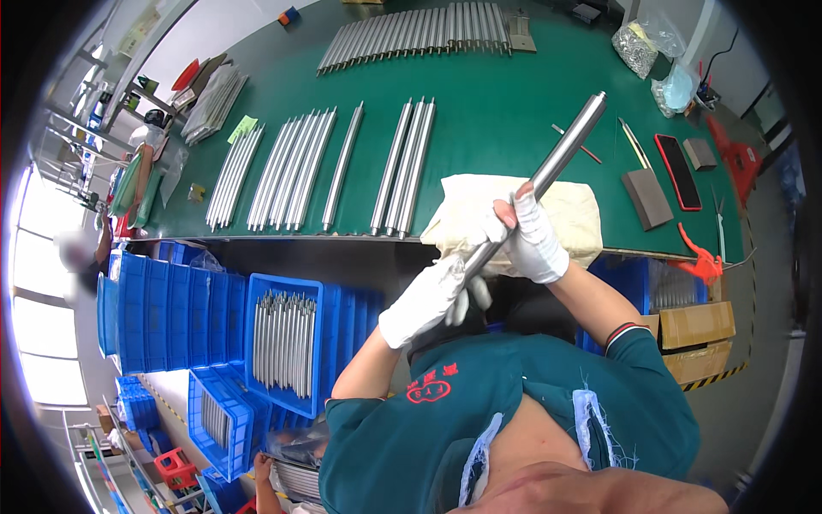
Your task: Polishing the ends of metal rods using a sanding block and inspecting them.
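A long polished metal shaft [569,146] slants up and away to the right, its far end narrowing to a small tip. White gloves cover both of my hands, with some fingertips bare on the right. My left hand [437,300] is closed round the shaft's lower end. Farther up, my right hand [533,236] grips it, thumb laid along the metal. Beneath the shaft, a cream cloth [462,210] is spread over the table's near edge. Three similar shafts [402,167] lie side by side just left of the cloth, and a single shaft [344,167] lies beyond them.
More shafts lie in groups on the green table [514,103], including a long row [419,38] at the back. On the right are a red-edged phone [676,171], a grey block [647,199] and red-handled pliers [702,257]. Blue crates [321,343] of shafts stand at lower left.
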### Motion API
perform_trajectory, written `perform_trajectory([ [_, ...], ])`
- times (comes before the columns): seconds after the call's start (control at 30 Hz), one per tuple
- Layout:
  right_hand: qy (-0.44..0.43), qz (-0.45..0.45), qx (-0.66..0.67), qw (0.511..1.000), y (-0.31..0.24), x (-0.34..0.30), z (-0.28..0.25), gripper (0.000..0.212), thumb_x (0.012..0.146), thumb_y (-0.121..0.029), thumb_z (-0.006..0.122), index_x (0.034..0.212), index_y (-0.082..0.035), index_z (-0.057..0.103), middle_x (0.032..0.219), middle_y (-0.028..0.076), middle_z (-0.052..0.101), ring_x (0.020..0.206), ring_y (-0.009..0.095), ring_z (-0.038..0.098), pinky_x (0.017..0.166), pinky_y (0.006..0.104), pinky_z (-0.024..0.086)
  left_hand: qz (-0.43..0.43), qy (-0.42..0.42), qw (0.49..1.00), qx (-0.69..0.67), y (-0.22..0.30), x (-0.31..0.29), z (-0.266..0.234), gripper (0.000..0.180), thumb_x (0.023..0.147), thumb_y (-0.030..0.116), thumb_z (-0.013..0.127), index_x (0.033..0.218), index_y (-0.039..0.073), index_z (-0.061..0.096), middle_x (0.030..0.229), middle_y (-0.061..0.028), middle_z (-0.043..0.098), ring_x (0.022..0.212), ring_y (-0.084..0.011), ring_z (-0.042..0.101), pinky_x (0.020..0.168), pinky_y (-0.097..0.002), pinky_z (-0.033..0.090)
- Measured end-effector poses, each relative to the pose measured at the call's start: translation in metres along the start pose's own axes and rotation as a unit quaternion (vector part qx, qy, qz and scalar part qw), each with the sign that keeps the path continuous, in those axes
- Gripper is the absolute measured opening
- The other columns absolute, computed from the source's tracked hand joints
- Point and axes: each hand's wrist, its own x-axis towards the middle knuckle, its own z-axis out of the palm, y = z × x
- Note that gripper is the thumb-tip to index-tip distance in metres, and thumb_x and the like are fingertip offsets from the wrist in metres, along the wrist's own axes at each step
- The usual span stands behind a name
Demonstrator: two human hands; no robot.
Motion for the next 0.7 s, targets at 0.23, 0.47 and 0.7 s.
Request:
perform_trajectory([
  [0.23,-0.135,0.075,0.01,0.988,0.002,0.057,0.006,0.048,0.084,-0.056,0.044,0.077,-0.008,0.048,0.074,0.003,0.053,0.074,0.015,0.055,0.071,0.0273,0.044,0.001,0.09,0.993,-0.072,0.028,0.001,-0.008,0.044,0.092,0.041,0.041,0.088,-0.002,0.054,0.046,0.0052,0.029,0.033,-0.0039,0.023,0.032,-0.0192,0.018],
  [0.47,-0.057,0.029,-0.117,0.991,0.026,0.087,-0.016,0.06,0.083,-0.052,0.05,0.111,0.002,0.049,0.086,0.01,0.06,0.074,0.013,0.057,0.068,0.024,0.046,0.029,0.19,0.98,-0.049,0.077,0.051,-0.064,0.033,0.091,0.035,0.047,0.08,0.005,0.052,0.047,0.0083,0.028,0.034,-0.0016,0.021,0.031,-0.0182,0.016],
  [0.7,-0.073,-0.047,-0.357,0.93,0.024,0.08,-0.007,0.022,0.084,-0.017,0.053,0.1,-0.002,0.057,0.072,0.007,0.061,0.071,0.014,0.064,0.065,0.0248,0.05,0.096,0.328,0.891,0.299,0.104,0.221,-0.171,0.048,0.083,0.052,0.05,0.076,0.005,0.057,0.053,0.0017,0.041,0.047,-0.008,0.037,0.044,-0.0246,0.031],
])
